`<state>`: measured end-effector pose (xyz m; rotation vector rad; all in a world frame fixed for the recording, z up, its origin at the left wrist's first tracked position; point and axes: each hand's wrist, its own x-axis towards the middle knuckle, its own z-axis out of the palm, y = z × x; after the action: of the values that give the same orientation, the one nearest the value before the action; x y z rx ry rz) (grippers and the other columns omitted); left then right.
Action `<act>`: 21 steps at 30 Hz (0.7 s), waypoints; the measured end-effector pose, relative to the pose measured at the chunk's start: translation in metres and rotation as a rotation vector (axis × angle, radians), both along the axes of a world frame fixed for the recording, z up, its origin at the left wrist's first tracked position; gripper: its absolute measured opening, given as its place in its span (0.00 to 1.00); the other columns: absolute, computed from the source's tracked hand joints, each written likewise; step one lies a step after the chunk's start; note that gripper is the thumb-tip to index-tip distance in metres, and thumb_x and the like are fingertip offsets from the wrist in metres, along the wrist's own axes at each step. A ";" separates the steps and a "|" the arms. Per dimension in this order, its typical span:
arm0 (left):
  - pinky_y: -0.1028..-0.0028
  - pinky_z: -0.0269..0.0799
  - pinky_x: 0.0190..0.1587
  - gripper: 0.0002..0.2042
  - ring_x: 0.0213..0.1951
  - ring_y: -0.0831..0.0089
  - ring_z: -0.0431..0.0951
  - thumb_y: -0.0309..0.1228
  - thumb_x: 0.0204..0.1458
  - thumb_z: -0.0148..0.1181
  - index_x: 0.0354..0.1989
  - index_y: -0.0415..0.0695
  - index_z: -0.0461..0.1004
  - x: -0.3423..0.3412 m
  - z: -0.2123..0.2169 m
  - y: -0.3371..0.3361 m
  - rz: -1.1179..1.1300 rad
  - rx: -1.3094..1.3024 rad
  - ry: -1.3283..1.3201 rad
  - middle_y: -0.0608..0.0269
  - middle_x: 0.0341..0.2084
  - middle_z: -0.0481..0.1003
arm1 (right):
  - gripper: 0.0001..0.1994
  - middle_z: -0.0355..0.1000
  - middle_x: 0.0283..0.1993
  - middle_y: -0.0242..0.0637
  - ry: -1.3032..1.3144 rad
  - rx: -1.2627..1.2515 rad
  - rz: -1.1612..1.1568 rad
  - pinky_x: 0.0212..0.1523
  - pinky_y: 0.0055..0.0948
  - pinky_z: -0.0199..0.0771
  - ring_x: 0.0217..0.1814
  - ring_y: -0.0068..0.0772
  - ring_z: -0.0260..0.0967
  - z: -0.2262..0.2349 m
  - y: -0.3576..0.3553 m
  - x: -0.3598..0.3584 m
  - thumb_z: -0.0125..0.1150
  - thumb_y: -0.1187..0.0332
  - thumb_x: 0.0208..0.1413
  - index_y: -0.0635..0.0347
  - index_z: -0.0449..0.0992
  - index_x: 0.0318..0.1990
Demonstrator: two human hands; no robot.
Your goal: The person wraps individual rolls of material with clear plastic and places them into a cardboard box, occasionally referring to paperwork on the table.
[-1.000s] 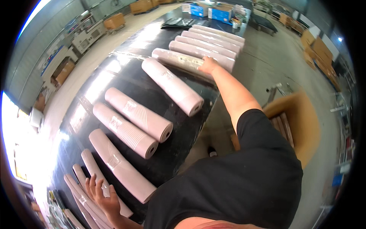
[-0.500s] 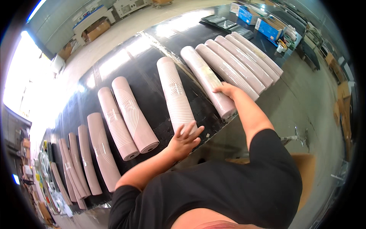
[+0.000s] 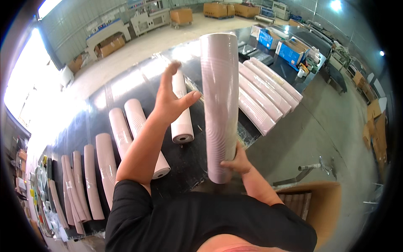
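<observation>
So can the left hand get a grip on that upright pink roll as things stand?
Probably yes. The left hand is raised and open beside the pink roll, apart from it with nothing between them. The right hand grips its lower end.

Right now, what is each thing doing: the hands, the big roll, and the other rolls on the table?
Right hand: gripping the lifted roll near its bottom end.
Left hand: open, raised, fingers spread, touching nothing.
Lifted roll: upright, off the table.
Other rolls: lying flat, side by side.
Table: black, shiny, holding the lying rolls.
</observation>
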<state>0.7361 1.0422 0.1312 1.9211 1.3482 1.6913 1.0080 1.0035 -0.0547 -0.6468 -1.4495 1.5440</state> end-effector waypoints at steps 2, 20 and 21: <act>0.60 0.71 0.51 0.60 0.61 0.56 0.63 0.37 0.31 0.80 0.71 0.46 0.39 0.026 0.047 -0.024 -0.245 0.161 -0.141 0.52 0.67 0.51 | 0.64 0.49 0.71 0.46 -0.142 0.230 0.021 0.69 0.38 0.48 0.74 0.38 0.45 0.001 0.003 -0.010 0.82 0.60 0.32 0.59 0.38 0.73; 0.63 0.70 0.48 0.41 0.45 0.57 0.73 0.49 0.18 0.78 0.45 0.37 0.75 0.024 0.130 -0.170 -0.305 0.428 0.722 0.58 0.39 0.78 | 0.39 0.66 0.54 0.49 0.461 1.284 0.066 0.63 0.48 0.59 0.61 0.53 0.61 0.239 -0.022 -0.058 0.80 0.48 0.32 0.59 0.66 0.49; 0.63 0.70 0.47 0.40 0.44 0.57 0.74 0.49 0.18 0.78 0.43 0.37 0.76 0.027 0.133 -0.170 -0.373 0.334 0.690 0.58 0.38 0.78 | 0.38 0.66 0.55 0.49 0.465 1.275 0.100 0.63 0.47 0.59 0.61 0.53 0.62 0.240 -0.020 -0.056 0.80 0.48 0.32 0.58 0.67 0.48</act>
<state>0.7627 0.8720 0.2641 2.9020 0.8059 1.1639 0.9516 0.9832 0.1857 0.5147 -1.7134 0.5020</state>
